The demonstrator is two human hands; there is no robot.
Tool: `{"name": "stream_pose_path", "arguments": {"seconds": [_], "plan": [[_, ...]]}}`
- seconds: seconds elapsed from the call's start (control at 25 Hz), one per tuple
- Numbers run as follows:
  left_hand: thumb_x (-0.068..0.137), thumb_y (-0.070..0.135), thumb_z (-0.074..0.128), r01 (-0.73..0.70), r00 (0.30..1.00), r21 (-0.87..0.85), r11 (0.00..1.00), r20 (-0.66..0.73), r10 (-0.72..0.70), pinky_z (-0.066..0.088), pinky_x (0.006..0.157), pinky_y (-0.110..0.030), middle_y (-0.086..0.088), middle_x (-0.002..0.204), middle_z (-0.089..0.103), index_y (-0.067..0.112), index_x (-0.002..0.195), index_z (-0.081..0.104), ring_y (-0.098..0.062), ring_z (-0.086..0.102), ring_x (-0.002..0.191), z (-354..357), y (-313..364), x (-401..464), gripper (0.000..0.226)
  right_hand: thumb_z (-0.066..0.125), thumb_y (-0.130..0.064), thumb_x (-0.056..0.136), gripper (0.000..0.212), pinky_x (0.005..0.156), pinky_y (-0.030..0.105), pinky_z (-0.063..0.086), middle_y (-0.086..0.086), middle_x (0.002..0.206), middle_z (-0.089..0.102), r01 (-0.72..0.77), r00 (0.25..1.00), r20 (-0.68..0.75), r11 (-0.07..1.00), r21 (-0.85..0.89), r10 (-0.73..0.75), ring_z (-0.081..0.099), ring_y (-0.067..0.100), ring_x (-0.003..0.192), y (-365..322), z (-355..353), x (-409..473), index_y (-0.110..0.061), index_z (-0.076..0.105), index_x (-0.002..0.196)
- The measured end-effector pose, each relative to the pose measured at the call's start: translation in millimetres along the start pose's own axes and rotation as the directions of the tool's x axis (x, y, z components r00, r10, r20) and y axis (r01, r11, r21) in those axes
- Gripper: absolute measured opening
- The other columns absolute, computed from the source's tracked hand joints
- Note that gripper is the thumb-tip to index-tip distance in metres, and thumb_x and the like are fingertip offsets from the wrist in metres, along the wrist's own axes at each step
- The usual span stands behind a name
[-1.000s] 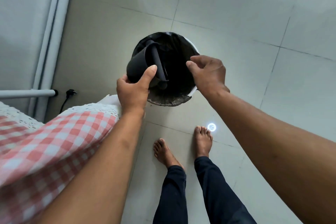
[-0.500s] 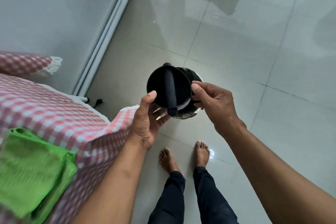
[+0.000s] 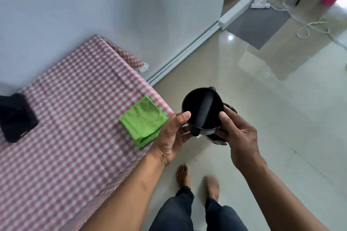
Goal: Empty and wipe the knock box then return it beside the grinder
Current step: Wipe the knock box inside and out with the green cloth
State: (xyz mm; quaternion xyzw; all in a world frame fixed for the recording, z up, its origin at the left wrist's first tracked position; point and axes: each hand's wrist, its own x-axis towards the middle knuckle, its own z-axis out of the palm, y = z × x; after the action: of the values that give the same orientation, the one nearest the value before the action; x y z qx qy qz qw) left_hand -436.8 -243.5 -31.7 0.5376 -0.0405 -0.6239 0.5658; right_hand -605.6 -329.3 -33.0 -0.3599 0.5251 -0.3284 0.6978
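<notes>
The black round knock box [image 3: 195,107] with a bar across its mouth is upright in the air beside the table corner, its inside dark. My left hand [image 3: 171,137] grips its left side, thumb on the rim. My right hand [image 3: 237,133] grips its right side. A folded green cloth [image 3: 143,120] lies on the red-checked table [image 3: 75,110] near the right edge, just left of my left hand. A black object, possibly the grinder [image 3: 16,116], stands blurred at the table's far left.
A black-lined bin [image 3: 230,109] on the floor is mostly hidden under the knock box and my right hand. My bare feet [image 3: 197,180] stand on glossy tiles. A grey mat [image 3: 257,24] and white cables [image 3: 309,26] lie far right by the wall.
The knock box was tipped over the bin, then turned upright and lifted. My view swung up and left, bringing the table, green cloth and black object into sight.
</notes>
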Motion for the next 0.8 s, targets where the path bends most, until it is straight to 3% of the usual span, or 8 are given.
{"name": "stream_pose_path", "arguments": {"seconds": [0.12,0.2,0.28,0.4,0.56,0.64,0.8], "plan": [[0.068,0.045,0.090,-0.083,0.978,-0.051,0.995,-0.198,0.072,0.054,0.094,-0.043,-0.020,0.128,0.075,0.008,0.132,0.069,-0.028,0.071,0.104,-34.3,4.5,-47.8,0.077,0.066,-0.020,0.102,0.023,0.081,0.038,0.064,0.007,0.105,0.083,-0.041,0.982,0.180,0.994,-0.102,0.059,0.077,0.026,0.098,1.1,41.0,-19.6,-0.018,0.078,0.122],[0.071,0.047,0.084,-0.167,0.940,-0.074,0.983,-0.313,0.136,0.050,0.098,-0.049,-0.025,0.133,0.074,0.008,0.133,0.073,-0.034,0.067,0.110,-56.9,1.8,-74.7,0.075,0.065,-0.024,0.103,0.017,0.071,0.028,0.063,0.002,0.096,0.084,-0.006,0.958,0.280,0.977,-0.215,0.067,0.078,0.020,0.092,5.3,64.5,-22.9,-0.022,0.080,0.110],[0.069,0.049,0.083,-0.256,0.889,-0.112,0.960,-0.419,0.188,0.050,0.098,-0.052,-0.019,0.120,0.077,0.018,0.119,0.082,-0.033,0.066,0.104,-78.2,-4.6,-101.9,0.059,0.069,-0.032,0.101,0.021,0.084,0.035,0.065,0.001,0.106,0.083,0.115,0.937,0.346,0.898,-0.424,0.044,0.077,0.017,0.100,13.0,87.9,-19.2,-0.023,0.079,0.117],[0.065,0.050,0.083,-0.330,0.837,-0.175,0.927,-0.508,0.202,0.054,0.098,-0.050,-0.011,0.108,0.078,0.023,0.112,0.082,-0.023,0.071,0.093,-110.0,-10.6,-130.8,0.054,0.073,-0.039,0.096,0.049,0.105,0.041,0.055,0.005,0.135,0.073,0.388,0.876,0.482,0.557,-0.734,0.024,0.071,0.020,0.119,22.1,122.2,-11.1,-0.018,0.067,0.140],[0.069,0.048,0.082,-0.355,0.805,-0.192,0.915,-0.560,0.194,0.060,0.092,-0.047,-0.007,0.103,0.079,0.021,0.117,0.075,-0.017,0.075,0.083,-143.6,-16.6,-148.4,0.055,0.064,-0.043,0.101,0.057,0.118,0.041,0.040,0.006,0.155,0.057,0.659,0.748,0.663,0.082,-0.748,0.035,0.049,0.028,0.145,49.0,167.4,-8.3,-0.016,0.054,0.150],[0.071,0.045,0.081,-0.355,0.806,-0.219,0.909,-0.565,0.178,0.060,0.091,-0.047,-0.004,0.096,0.080,0.020,0.119,0.073,-0.012,0.077,0.073,-162.0,-18.3,-151.7,0.054,0.063,-0.049,0.099,0.062,0.120,0.043,0.036,0.008,0.160,0.050,0.685,0.728,0.682,-0.045,-0.727,0.066,0.040,0.031,0.150,70.9,188.4,-8.4,-0.014,0.051,0.150],[0.060,0.049,0.083,-0.336,0.835,-0.259,0.906,-0.527,0.159,0.057,0.099,-0.053,0.001,0.082,0.082,0.018,0.117,0.072,-0.010,0.076,0.068,-192.6,-17.9,-154.3,0.066,0.065,-0.059,0.091,0.078,0.126,0.052,0.026,0.012,0.172,0.027,0.584,0.811,0.580,-0.143,-0.799,0.072,0.024,0.035,0.158,115.6,201.5,-2.1,-0.017,0.045,0.153]]}}
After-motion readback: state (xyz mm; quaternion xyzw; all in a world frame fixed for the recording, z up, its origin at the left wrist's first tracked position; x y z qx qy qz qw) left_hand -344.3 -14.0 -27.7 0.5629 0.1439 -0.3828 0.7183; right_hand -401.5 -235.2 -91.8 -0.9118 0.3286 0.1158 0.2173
